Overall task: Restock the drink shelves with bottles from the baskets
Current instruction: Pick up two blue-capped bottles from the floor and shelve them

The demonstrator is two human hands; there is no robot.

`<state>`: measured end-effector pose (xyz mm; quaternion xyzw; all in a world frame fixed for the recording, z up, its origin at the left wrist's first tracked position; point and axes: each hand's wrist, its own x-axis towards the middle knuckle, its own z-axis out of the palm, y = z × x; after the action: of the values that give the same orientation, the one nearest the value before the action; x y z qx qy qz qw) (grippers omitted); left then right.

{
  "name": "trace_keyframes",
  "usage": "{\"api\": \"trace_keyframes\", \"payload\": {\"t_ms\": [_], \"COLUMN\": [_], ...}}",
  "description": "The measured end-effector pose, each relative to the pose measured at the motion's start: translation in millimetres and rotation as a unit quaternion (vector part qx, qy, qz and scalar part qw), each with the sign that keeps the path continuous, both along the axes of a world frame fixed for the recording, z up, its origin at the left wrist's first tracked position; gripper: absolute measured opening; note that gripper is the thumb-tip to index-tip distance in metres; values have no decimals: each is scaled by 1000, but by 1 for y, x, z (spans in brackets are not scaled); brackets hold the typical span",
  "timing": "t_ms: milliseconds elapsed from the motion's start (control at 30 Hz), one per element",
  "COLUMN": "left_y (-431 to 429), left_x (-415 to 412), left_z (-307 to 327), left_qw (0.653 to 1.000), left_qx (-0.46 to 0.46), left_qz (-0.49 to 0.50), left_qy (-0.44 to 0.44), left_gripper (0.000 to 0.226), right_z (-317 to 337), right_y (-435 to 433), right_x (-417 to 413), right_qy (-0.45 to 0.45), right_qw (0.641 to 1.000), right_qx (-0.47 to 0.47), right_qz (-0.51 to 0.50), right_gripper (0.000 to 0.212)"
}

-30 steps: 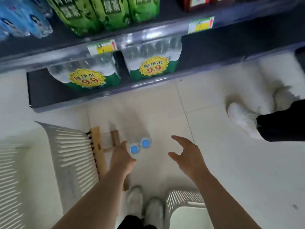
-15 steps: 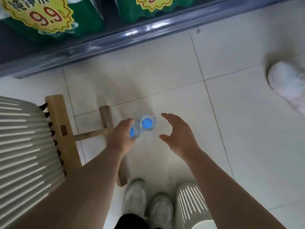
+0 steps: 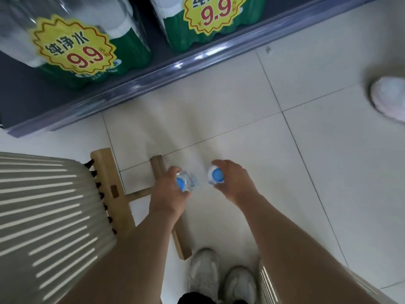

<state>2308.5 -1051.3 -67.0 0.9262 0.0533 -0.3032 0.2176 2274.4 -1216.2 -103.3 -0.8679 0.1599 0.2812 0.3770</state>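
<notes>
A shop: priced water packs (image 3: 87, 47) on a low shelf (image 3: 197, 60), slatted baskets (image 3: 43, 205) on tiled floor (image 3: 328, 150).

Reaching down and forward, both sides level and slightly apart. Gripping a clear plastic blue-capped bottle (image 3: 188, 183) in the left hand (image 3: 167, 195), a second such bottle (image 3: 215, 176) in the right hand (image 3: 235, 183).

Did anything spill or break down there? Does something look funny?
Nothing stands out. The floor looks dry, no puddle. The left hand grips the left bottle and the right hand grips the right bottle, both with blue caps on. The left bottle's plastic looks a bit crinkled, but it's too blurry to call damage.
</notes>
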Motion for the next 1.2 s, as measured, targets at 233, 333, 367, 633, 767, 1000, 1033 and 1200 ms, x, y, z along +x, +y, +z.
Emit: {"api": "trace_keyframes", "payload": {"t_ms": [233, 333, 367, 633, 767, 1000, 1033, 1200], "left_y": [-25, -40, -44, -53, -26, 63, 79, 170], "left_x": [4, 6, 7, 13, 23, 47, 49, 70], "left_z": [82, 142, 164, 356, 439, 535, 541, 548], "left_qw": [998, 994, 993, 963, 947, 938, 939, 947], "left_qx": [-27, -53, -61, -181, -214, -184, -170, -136], "left_qz": [63, 90, 99, 177, 194, 203, 202, 184], "left_qy": [-7, -17, -22, -95, -142, -214, -221, -224], "left_gripper": [57, 58, 58, 53, 53, 38, 43, 41], "right_z": [115, 184, 210, 414, 495, 577, 581, 578], "right_y": [-43, -54, -56, -44, -20, 48, 60, 128], "right_x": [-9, -12, -13, -8, 13, 52, 57, 80], "right_qy": [-43, -80, -92, -214, -263, -321, -323, -319], "right_qw": [996, 990, 988, 962, 953, 940, 938, 935], "right_qx": [0, -5, -5, -17, -9, 37, 50, 88], "right_qz": [-76, -114, -127, -170, -148, -114, -118, -127], "right_gripper": [58, 57, 58, 62, 64, 62, 61, 57]}}
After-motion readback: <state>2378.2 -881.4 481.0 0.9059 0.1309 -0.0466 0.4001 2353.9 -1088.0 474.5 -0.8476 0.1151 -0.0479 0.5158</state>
